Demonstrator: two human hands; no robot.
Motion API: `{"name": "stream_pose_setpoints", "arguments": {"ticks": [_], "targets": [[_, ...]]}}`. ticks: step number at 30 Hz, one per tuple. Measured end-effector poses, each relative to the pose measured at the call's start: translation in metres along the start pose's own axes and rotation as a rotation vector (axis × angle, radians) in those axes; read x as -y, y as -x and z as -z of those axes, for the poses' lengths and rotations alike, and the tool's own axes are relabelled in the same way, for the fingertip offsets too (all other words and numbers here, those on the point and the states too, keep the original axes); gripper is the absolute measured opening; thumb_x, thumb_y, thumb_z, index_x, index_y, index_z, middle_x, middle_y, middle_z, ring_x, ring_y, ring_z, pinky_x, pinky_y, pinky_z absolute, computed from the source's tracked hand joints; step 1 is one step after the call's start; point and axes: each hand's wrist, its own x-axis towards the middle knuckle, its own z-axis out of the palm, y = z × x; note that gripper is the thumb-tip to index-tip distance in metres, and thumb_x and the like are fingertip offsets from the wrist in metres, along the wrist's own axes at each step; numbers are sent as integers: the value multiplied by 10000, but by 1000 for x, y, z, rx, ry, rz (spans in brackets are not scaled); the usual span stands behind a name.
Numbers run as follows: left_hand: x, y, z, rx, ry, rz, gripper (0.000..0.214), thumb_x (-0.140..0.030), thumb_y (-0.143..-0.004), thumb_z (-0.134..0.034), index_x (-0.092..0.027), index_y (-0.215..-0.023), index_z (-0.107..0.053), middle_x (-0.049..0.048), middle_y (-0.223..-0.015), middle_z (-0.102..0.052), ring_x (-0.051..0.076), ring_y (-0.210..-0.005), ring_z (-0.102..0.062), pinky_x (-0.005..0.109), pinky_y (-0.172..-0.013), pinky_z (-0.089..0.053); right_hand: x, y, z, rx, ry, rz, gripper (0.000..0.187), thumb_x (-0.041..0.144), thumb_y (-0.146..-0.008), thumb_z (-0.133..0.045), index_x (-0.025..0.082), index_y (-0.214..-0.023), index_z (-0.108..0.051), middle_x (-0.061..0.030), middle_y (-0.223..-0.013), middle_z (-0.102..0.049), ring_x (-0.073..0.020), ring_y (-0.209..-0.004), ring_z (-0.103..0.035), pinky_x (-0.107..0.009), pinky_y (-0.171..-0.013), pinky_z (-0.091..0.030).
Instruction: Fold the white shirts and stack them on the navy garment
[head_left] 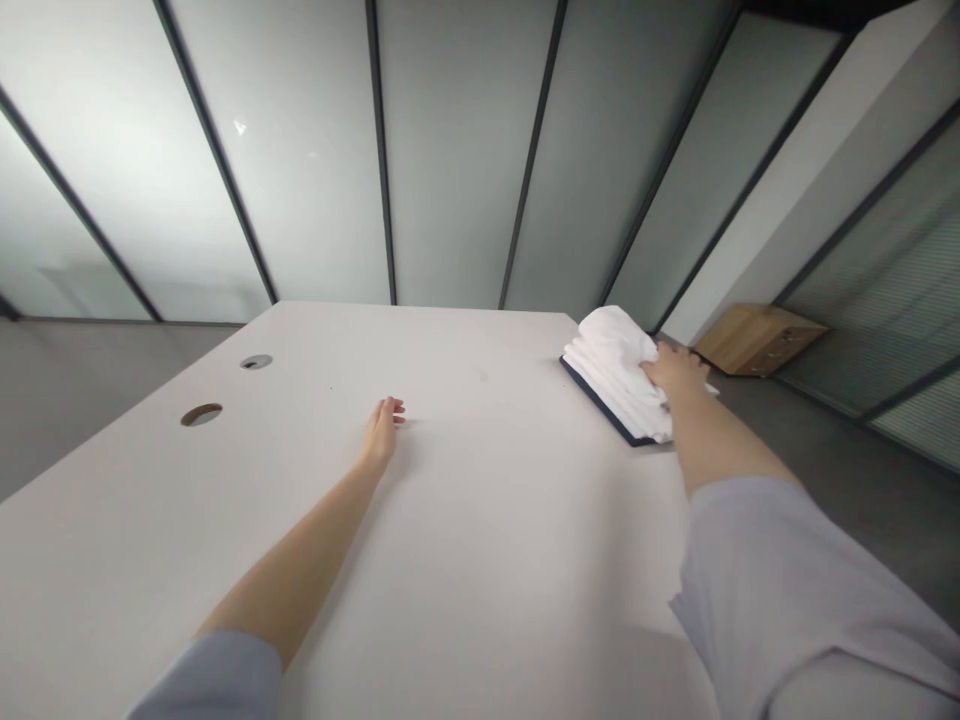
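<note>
A stack of folded white cloths (pixel 611 365) lies at the right side of the white table, on top of a thin dark layer (pixel 600 402) whose edge shows beneath it. My right hand (pixel 679 372) is on the stack's right part, its thumb pressed against the white fabric and its fingers bent over it. Part of the grip is hidden behind the hand. My left hand (pixel 385 422) is just above or resting on the table's middle, its side to the surface. Its fingers are loosely curved and apart, holding nothing.
The white table (pixel 480 520) has two round holes at its left, one with a grey cover (pixel 256 362) and one uncovered (pixel 202 414). Frosted glass panels (pixel 450 150) stand behind the table. A wooden cabinet (pixel 757 340) is on the floor at the right.
</note>
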Motion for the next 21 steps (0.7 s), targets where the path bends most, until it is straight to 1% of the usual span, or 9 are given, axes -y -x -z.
{"name": "stream_pose_setpoints", "arguments": {"ticks": [2,4,6,9,11,13,16,18,21], "targets": [[-2,2,1,-5,-5,-14,526,-657,-804,-389,-182,-837,-614,60,-860,-642,174,-703,-597,334,-700,-470,9,12,4,-16,46,-125,411,342,-909,-448,72,-1156,-635,-270,-1154,-587,-335,-1052,-509,-452,-826,-360],[-5,3,1,7,-11,-16,519,-654,-803,-391,-184,-824,-610,64,-878,-646,175,-705,-599,333,-696,-468,14,19,13,-14,30,-105,410,377,-926,-402,103,-1042,-685,-225,-1129,-616,-333,-1068,-508,-456,-861,-357],[-8,5,1,19,-14,-7,532,-663,-796,-380,-182,-814,-606,74,-900,-649,179,-705,-600,335,-689,-463,13,25,21,51,-6,-70,504,485,-929,-365,115,-946,-707,-215,-1065,-645,-342,-1049,-523,-475,-865,-366],[-10,5,1,30,-10,9,559,-687,-778,-367,-178,-795,-598,89,-914,-651,184,-698,-601,335,-672,-458,4,43,22,121,-31,-7,573,618,-871,-411,154,-1064,-687,-191,-1161,-631,-365,-1115,-508,-511,-896,-374],[-10,5,0,38,-12,6,567,-698,-770,-369,-178,-784,-595,93,-908,-652,187,-695,-603,334,-662,-459,-3,64,14,101,-9,60,604,626,-808,-511,181,-1199,-629,-174,-1315,-557,-382,-1211,-452,-541,-934,-367],[-10,5,-1,43,-22,-2,570,-704,-766,-373,-179,-776,-595,94,-900,-656,186,-684,-602,333,-653,-460,-9,84,3,44,14,104,605,538,-786,-575,191,-1281,-572,-165,-1417,-475,-385,-1273,-408,-554,-951,-368],[-9,5,-2,48,-32,-11,566,-698,-772,-376,-179,-772,-600,94,-899,-661,182,-673,-604,329,-642,-465,-15,101,-5,-51,-5,134,451,297,-849,-481,184,-1274,-579,-144,-1406,-504,-323,-1267,-449,-514,-967,-381],[-8,4,-2,48,-26,-13,563,-689,-780,-372,-176,-776,-604,95,-904,-661,182,-677,-608,329,-644,-471,-18,100,0,-112,-39,134,426,189,-855,-413,155,-1231,-612,-142,-1354,-558,-286,-1233,-494,-474,-980,-385],[-8,3,-2,42,-11,-10,557,-675,-793,-365,-174,-777,-607,96,-903,-660,180,-681,-611,332,-654,-478,-22,95,12,-218,-66,130,429,145,-841,-410,125,-1207,-631,-161,-1344,-565,-285,-1198,-523,-452,-992,-376]]}}
